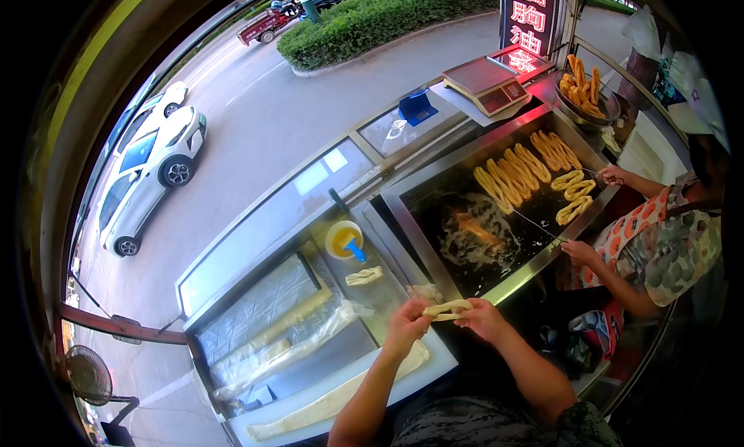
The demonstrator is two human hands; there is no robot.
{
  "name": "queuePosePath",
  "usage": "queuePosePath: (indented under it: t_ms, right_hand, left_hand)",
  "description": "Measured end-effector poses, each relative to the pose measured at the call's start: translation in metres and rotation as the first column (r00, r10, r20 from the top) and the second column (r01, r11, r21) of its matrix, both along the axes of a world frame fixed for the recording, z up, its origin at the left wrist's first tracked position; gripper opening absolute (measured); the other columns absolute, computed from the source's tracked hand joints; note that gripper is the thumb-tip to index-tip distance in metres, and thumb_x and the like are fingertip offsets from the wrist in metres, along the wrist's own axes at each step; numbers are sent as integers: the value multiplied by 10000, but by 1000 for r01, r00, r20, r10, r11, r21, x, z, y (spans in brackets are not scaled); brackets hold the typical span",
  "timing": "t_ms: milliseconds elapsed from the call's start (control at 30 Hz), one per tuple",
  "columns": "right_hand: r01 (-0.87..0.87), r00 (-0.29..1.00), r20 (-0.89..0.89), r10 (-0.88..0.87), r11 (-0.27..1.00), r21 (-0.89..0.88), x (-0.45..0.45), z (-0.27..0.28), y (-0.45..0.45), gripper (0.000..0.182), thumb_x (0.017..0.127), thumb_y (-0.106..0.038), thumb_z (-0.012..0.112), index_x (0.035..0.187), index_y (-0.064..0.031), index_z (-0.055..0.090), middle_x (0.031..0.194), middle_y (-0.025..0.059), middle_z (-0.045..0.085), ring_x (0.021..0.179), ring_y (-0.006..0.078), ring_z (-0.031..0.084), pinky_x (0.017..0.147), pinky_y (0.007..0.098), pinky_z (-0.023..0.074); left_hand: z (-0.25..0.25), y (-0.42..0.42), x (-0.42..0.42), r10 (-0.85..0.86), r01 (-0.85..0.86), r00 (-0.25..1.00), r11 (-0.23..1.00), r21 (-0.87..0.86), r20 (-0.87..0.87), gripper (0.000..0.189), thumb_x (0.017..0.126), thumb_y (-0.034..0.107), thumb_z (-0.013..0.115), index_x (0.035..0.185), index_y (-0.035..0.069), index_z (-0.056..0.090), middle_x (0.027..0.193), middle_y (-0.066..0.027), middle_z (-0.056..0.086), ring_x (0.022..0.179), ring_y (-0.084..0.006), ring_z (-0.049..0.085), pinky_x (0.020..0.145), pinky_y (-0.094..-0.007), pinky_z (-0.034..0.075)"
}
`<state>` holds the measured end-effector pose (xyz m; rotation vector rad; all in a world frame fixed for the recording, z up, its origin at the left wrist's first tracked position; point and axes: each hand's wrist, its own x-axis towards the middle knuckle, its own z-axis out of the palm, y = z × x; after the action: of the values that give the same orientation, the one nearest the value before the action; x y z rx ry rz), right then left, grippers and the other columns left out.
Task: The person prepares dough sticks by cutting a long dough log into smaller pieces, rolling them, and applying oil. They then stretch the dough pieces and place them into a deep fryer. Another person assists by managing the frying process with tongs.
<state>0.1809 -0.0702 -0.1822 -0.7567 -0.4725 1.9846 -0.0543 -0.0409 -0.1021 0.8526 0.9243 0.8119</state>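
A looped strip of raw dough (446, 308) is stretched between my two hands, just in front of the fryer's near side. My left hand (411, 325) pinches one end of the loop, and my right hand (483, 320) pinches the other. Another raw dough twist (364, 276) lies on the metal counter, beside a bowl of yellow liquid (344, 240) with a blue-handled brush (354, 250) in it. Beneath my left forearm a long flat strip of dough (343, 401) runs along a white board (439, 362).
A wide frying vat (401, 205) of dark oil holds several golden dough sticks (511, 171). A co-worker's hands (578, 253) work thin metal skewers over it. Behind stand a digital scale (485, 86) and a bowl of fried sticks (610, 107). Plastic film (302, 342) covers more dough at left.
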Motion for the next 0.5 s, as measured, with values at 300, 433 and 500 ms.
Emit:
queuePosePath:
  t_ms: [300, 433, 500]
  right_hand:
    - [767, 637, 330, -697, 616, -178, 72, -34, -34, 387, 838, 36, 551, 1220, -33, 551, 909, 51, 612, 756, 154, 625, 624, 297, 555]
    - [907, 418, 396, -818, 396, -141, 165, -64, -63, 354, 849, 26, 558, 1196, -43, 559, 921, 43, 620, 774, 157, 638, 619, 271, 551]
    - [863, 498, 415, -761, 483, -149, 188, -64, -69, 345, 845, 25, 564, 1183, -46, 566, 916, 49, 625, 781, 163, 643, 624, 267, 556]
  left_hand:
    - [-48, -20, 9, 259, -234, 964, 933, -273, 58, 173, 856, -36, 551, 1007, 44, 582, 833, -68, 628, 652, -145, 580, 561, -253, 481]
    - [-70, -2, -31, 528, -436, 831, 815, -382, 178, 134, 888, 1, 568, 1006, 65, 573, 858, -75, 620, 710, -144, 585, 602, -261, 482]
    - [-71, 17, -39, 443, -377, 892, 840, -390, 91, 93, 897, 31, 588, 981, 65, 569, 812, -49, 610, 647, -110, 541, 559, -245, 443]
